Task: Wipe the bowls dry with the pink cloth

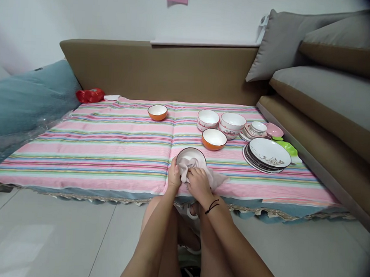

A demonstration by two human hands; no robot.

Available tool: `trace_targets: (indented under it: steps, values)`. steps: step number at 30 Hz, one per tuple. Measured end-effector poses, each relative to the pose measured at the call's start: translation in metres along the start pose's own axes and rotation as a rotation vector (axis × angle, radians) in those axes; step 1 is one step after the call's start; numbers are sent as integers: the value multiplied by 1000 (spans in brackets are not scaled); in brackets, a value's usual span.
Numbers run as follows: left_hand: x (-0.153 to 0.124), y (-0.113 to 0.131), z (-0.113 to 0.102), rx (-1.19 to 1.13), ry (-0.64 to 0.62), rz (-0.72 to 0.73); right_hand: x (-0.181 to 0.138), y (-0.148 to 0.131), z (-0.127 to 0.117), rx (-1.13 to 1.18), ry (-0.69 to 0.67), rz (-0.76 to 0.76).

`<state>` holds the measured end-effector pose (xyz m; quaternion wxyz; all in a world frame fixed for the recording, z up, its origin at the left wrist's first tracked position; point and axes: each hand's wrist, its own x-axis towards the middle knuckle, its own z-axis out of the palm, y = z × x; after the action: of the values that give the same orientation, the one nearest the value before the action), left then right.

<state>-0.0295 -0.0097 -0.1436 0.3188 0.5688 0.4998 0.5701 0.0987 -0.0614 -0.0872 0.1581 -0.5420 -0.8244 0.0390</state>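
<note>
Near the front edge of the striped cloth, a dark-rimmed bowl with a white inside (194,154) is tilted toward me. My left hand (174,176) grips its left side, fingers closed round the wall. In my right hand (198,183) is a pale cloth (215,179), bunched and pressed into the bowl, with a loose end trailing to the right. Just beyond stands an orange bowl (214,146) with a white inside. Another orange bowl (157,115) sits farther back on the left. The bowl's outside is mostly hidden by my hands and the cloth.
Stacked white bowls (232,121) and a second white bowl stack (208,118) stand behind. To the right are stacked plates (269,153), small dishes (258,128), a pink dish (274,130) and a green dish (287,148). Cushions (330,88) border the right; a red package (90,95) lies far left.
</note>
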Motion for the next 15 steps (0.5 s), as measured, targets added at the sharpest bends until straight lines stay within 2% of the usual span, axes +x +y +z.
trace_targets:
  steps: [9, 15]
  values:
    - [-2, 2, 0, 9, -5, 19, 2, -4, 2, -53, 5, 66]
    - [-2, 0, 1, 6, -18, 43, 2, 7, 2, -27, -13, -26]
